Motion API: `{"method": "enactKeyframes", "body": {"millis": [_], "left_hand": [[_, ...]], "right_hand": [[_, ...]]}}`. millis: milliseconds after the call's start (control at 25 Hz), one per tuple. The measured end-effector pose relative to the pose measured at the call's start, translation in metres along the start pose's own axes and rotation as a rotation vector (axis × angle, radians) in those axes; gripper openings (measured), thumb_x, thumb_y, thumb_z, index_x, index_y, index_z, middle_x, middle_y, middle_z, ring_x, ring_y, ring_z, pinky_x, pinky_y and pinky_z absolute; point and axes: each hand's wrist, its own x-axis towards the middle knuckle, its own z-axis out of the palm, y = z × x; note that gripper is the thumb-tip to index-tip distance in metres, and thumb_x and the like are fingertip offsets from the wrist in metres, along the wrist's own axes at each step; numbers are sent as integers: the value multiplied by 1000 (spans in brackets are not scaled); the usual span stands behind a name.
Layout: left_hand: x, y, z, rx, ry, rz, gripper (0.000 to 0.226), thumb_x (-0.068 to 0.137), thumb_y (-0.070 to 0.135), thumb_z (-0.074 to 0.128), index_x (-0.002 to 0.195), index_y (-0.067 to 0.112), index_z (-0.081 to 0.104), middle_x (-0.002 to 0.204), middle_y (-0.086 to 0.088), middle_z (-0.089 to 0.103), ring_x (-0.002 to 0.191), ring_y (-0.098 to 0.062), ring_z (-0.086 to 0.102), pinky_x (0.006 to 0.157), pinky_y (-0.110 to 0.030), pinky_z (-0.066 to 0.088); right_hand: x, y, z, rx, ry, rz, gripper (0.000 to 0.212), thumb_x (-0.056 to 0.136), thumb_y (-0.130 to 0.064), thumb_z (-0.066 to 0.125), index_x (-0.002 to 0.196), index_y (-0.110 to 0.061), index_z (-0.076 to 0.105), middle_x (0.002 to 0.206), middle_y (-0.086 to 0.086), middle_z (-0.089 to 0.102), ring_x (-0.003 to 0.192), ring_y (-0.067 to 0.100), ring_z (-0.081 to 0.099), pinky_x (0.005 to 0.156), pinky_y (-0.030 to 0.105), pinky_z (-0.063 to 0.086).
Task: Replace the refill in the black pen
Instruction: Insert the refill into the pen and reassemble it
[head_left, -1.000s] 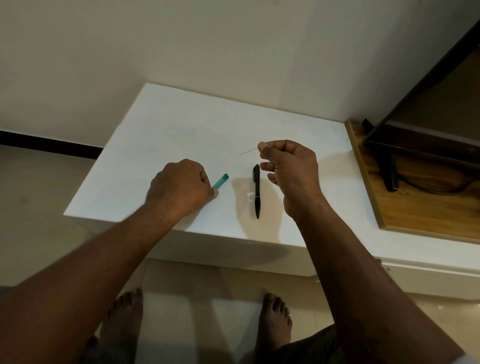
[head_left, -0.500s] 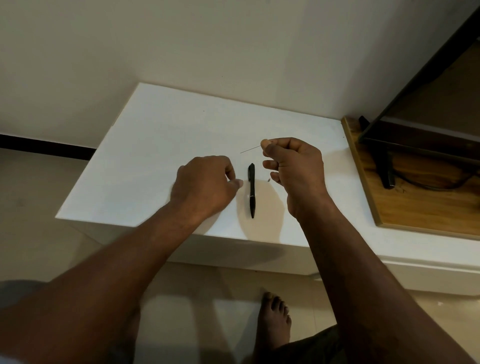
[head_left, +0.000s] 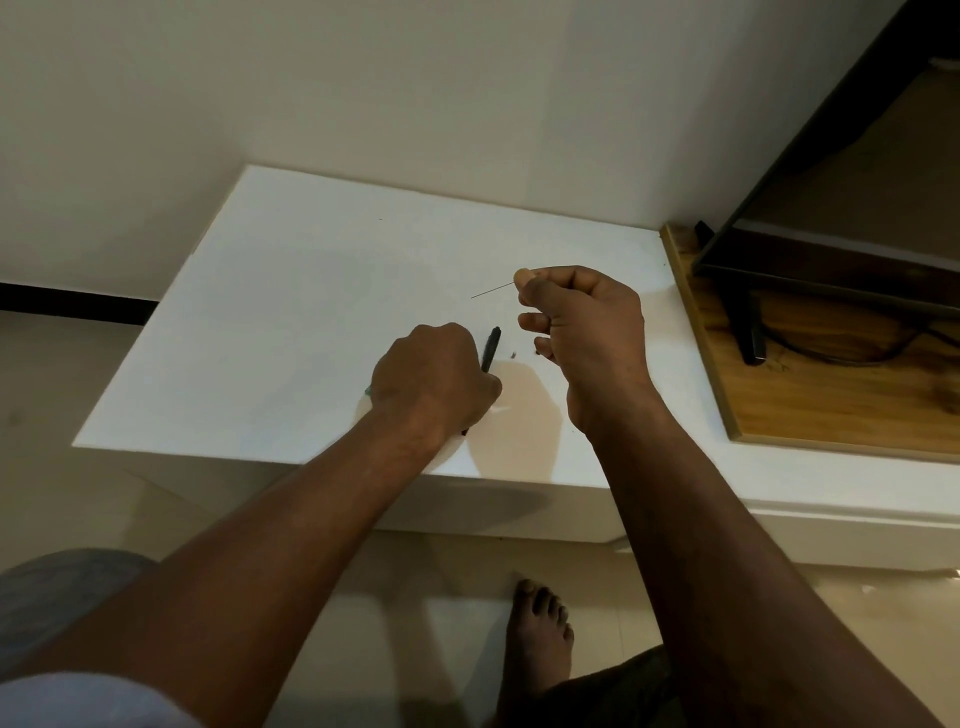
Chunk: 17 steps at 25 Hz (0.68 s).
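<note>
On the white tabletop the black pen lies near the front edge, and my left hand curls over its lower half and grips it. Only the pen's upper end shows above the knuckles. A sliver of a teal object peeks out at the left side of that hand. My right hand hovers just right of the pen and pinches a thin refill between thumb and forefinger, its fine tip pointing left. A tiny dark piece lies on the table between the hands.
A wooden board adjoins the table on the right, carrying a dark screen on a stand with a cable. A wall runs behind the table. My bare foot stands on the tiled floor below the front edge.
My left hand has moved right from the teal object onto the black pen and closed around it. The right hand has stayed put with the refill pinched.
</note>
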Motion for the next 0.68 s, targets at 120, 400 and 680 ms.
{"method": "enactKeyframes", "body": {"millis": [120,400,680], "left_hand": [[-4,-13,-13,-47,-53,2,25,78,47,69,75,22,68,71,2,66,71,-22,65,60,-30,49],[-14,-63,-50,-127,62,214,12,81,44,68,80,32,67,77,13,71,62,-6,60,52,-23,39],[-7,-79,-56,-136,175,339,10,87,43,69,89,32,69,87,17,75,61,-5,60,57,-22,44]], "right_hand": [[-1,-1,-1,1,-6,-2,11,92,-29,81,90,-19,77,100,-4,81,76,9,74,72,28,54],[-1,-5,2,32,-20,-20,12,92,-31,79,89,-20,78,88,-6,81,70,4,71,69,28,51],[4,-2,4,53,-16,-27,12,94,-31,77,87,-21,79,83,-7,80,69,4,71,66,27,49]]}}
